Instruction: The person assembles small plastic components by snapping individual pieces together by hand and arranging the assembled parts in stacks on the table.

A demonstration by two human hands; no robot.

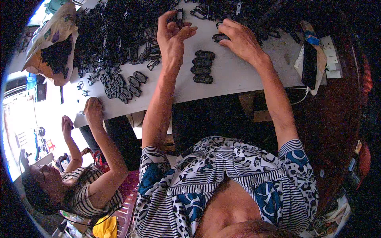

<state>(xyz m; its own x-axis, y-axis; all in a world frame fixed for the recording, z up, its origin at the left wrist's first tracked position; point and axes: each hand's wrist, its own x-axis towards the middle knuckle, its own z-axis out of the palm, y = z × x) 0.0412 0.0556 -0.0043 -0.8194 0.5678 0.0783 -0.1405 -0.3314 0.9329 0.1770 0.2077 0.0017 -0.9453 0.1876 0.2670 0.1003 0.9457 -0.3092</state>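
Observation:
My left hand (171, 37) is raised over the far middle of the table, its fingers curled. A small black plastic frame (179, 15) shows at its fingertips, partly hidden by them. To the right, my right hand (241, 41) is bent over the tabletop, with thumb and fingers closed on a black plastic part (219, 38). That hand covers some of the part. Between my forearms and nearer to me, several black assembled pieces (203, 66) lie stacked in a short column.
A large heap of black plastic parts (115, 31) spreads across the far left of the white table (158, 85). Grouped black pieces (121, 87) lie nearer. An open sack (59, 51) stands at left, near a co-worker's hand (93, 109). A phone (309, 65) with a cable leans at right beside a power strip (330, 55).

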